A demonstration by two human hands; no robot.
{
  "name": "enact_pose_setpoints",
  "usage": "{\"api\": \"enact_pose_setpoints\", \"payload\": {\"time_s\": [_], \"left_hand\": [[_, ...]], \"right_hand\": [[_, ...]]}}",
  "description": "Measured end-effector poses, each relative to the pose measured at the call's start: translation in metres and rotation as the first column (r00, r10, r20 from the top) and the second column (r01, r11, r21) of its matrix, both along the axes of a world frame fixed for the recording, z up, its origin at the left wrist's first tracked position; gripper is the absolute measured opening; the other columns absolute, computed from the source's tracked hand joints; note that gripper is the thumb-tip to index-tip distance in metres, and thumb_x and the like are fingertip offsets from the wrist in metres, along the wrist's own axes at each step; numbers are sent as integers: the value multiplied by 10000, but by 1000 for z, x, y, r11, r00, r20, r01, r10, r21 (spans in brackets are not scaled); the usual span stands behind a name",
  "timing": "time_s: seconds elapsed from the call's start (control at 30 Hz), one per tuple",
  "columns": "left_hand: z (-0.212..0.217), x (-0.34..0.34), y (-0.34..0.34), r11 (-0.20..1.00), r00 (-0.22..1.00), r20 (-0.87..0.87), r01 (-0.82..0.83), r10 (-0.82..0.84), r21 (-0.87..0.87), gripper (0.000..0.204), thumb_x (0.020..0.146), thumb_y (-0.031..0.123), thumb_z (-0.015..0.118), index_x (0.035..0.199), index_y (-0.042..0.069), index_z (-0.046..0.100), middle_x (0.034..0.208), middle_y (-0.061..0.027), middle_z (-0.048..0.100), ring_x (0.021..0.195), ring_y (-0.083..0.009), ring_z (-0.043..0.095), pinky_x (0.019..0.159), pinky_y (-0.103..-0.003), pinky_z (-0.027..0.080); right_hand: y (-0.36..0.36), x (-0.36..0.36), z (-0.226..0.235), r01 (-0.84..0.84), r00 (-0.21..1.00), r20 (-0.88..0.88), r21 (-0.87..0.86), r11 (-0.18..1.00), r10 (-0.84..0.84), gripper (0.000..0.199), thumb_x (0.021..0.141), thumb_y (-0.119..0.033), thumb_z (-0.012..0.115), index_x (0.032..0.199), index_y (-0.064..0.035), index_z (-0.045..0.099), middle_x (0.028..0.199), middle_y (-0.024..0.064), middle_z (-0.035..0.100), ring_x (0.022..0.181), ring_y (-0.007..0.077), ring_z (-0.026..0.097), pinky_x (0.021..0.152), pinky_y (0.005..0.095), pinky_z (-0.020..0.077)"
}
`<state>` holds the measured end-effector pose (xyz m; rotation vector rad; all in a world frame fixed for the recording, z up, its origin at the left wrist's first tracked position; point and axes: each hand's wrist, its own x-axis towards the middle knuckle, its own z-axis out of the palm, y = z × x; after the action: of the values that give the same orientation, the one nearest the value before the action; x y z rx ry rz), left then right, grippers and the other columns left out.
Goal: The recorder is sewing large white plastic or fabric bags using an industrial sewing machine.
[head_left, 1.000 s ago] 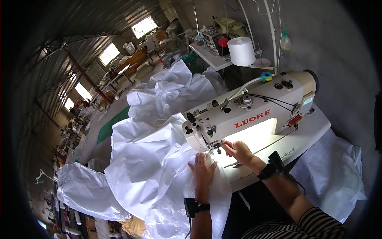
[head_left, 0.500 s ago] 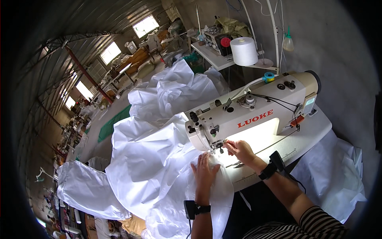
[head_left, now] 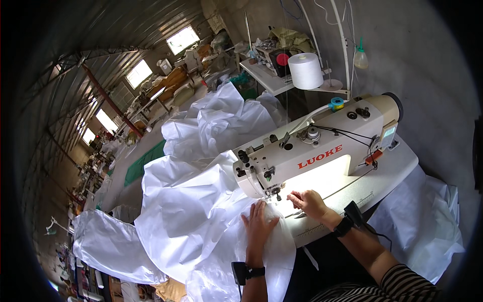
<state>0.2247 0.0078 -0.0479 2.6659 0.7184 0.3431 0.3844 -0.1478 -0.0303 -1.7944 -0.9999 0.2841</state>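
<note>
My left hand (head_left: 257, 225) lies with fingers spread on a large white plastic-like sheet (head_left: 183, 214), just in front of the needle area of a white sewing machine (head_left: 322, 146). To the right of the presser foot (head_left: 277, 196), my right hand (head_left: 308, 202) is closed, thumb and fingertips pinched together above the machine bed. Whatever sits in that pinch is too small to make out. A small metal tool, perhaps thread snips (head_left: 298, 214), rests on the bed below the right hand. The sheet spreads in folds left of the machine head.
A cone of white thread (head_left: 305, 70) stands behind the machine. More white sheeting is heaped at the back (head_left: 216, 118) and hangs at the right (head_left: 417, 221). Beside the wall hangs an oil bottle (head_left: 360, 56). Another machine table (head_left: 266, 75) stands farther back.
My right hand has come down and slightly right, away from the needle bar, still pinched. My left hand remains flat on the sheet. The view has shifted slightly.
</note>
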Motion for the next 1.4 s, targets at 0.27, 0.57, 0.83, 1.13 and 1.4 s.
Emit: {"api": "enact_pose_setpoints", "payload": {"time_s": [0.27, 0.57, 0.83, 1.13, 1.4], "left_hand": [[10, 5, 10, 998, 999, -12, 42, -42, -42, 749, 811, 434, 718, 1428, 101, 453, 1521, -89, 402, 1454, -283, 278, 1133, -660, 113], [17, -107, -75, 997, 812, 582, 1, 42, -72, 392, 740, 14, 762, 1115, 33, 649, 1015, -158, 675, 969, -294, 660, 790, -356, 540], [-50, -247, -174, 747, 763, 319, -634, 562, 201, 138, 851, 142, 704, 958, 80, 645, 1085, -76, 696, 976, -239, 671, 981, -537, 460], [80, -292, -139, 864, 809, 570, -382, 140, 329, 153, 812, 18, 701, 948, 52, 641, 835, -64, 633, 724, -249, 612, 651, -389, 495], [121, -275, -118, 950, 921, 388, -108, -16, 295, 274, 690, 18, 735, 956, 62, 688, 907, -59, 648, 762, -223, 633, 615, -332, 505]], "right_hand": [[-19, -12, 3, 43, 938, 345, -34, 999, -28, 299, 969, -319, 583, 945, -55, 721, 633, 104, 665, 568, 276, 664, 564, 370, 528], [-106, -76, -10, -393, 912, -186, -131, 910, 367, 233, 960, -253, 602, 910, -38, 678, 703, 118, 671, 636, 259, 676, 612, 349, 536], [-59, -117, -115, -448, 880, -37, -396, 801, 474, 293, 964, -196, 558, 1208, -35, 575, 1055, 193, 639, 996, 335, 630, 894, 430, 489], [67, -210, -74, -796, 595, -197, -9, 605, 779, 569, 988, -354, 538, 1431, -27, 394, 1382, 185, 498, 1277, 270, 497, 1044, 425, 416], [275, -214, -89, -485, 784, 134, -476, 733, 606, 597, 994, -387, 517, 1455, -40, 365, 1411, 175, 480, 1296, 276, 485, 1062, 434, 402]]}}
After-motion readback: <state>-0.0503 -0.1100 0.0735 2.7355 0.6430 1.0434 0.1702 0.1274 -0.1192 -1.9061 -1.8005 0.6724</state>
